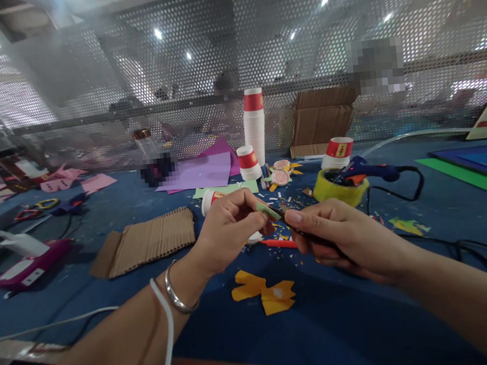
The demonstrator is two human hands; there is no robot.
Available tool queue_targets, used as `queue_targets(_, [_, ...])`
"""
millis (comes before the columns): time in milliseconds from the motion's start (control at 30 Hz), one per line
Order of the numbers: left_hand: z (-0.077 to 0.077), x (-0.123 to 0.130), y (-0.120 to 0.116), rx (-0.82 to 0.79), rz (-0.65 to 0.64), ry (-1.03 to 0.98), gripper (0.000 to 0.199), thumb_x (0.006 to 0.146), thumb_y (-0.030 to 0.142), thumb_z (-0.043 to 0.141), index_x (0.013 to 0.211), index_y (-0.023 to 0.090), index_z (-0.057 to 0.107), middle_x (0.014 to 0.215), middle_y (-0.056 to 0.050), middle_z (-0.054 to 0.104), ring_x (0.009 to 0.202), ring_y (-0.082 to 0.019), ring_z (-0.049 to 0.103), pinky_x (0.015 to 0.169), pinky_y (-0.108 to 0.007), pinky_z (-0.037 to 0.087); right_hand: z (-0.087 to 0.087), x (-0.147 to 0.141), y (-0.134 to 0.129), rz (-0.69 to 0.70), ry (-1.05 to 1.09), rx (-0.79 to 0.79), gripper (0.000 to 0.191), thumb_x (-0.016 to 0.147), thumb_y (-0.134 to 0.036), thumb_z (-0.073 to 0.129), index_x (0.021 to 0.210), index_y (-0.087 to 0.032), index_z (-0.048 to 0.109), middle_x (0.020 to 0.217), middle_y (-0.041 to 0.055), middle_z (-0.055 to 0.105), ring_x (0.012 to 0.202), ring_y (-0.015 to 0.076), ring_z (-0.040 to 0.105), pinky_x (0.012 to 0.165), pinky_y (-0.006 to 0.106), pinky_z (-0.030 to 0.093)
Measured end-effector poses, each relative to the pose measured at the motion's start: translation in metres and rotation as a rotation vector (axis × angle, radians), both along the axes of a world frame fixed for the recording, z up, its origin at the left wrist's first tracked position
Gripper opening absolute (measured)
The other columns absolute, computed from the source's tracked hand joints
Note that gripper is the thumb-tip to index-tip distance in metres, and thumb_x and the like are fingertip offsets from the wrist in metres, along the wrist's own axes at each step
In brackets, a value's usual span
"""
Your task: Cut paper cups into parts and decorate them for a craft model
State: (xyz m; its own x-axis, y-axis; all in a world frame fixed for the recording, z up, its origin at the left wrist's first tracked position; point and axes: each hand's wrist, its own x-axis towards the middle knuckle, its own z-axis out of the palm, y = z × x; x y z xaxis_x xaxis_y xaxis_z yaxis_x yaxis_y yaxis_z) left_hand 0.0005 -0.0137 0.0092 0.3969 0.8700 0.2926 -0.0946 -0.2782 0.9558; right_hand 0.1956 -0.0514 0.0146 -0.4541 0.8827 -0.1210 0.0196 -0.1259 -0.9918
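My left hand point(234, 223) pinches a small piece of light green paper point(268, 211) between thumb and fingers. Close on its right, my right hand point(332, 234) is closed around a slim dark tool point(318, 242), whose tip meets the green paper; most of the tool is hidden by the fingers. Orange paper pieces point(265, 290) lie on the blue table below the hands. Behind the hands are a red marker point(279, 243) and scattered paper scraps. A paper cup point(208, 202) lies partly hidden behind my left hand.
Corrugated cardboard point(154, 240) and a magenta power strip point(34, 266) lie left. A tall cup stack point(254, 124) stands at the back. On the right, a glue gun point(369, 169) rests on yellow tape point(341, 190), its black cable trailing. A white cable point(167, 333) crosses my left forearm.
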Motion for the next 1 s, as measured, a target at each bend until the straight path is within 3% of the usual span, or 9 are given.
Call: queue_targets(1000, [-0.002,0.0002,-0.0018,-0.011,-0.057,0.093,0.012,0.073,0.015,0.068,0.07,0.017,0.058,0.068,0.002,0.064,0.062,-0.01,0.061,0.06,-0.023,0.048,0.0014,-0.0014,-0.0008,-0.03,-0.092,0.057,0.056,0.082,-0.068,0.066,0.057,-0.019,0.057,0.039,-0.0092,0.032,0.035,0.0044,0.025,0.034,0.02,0.014])
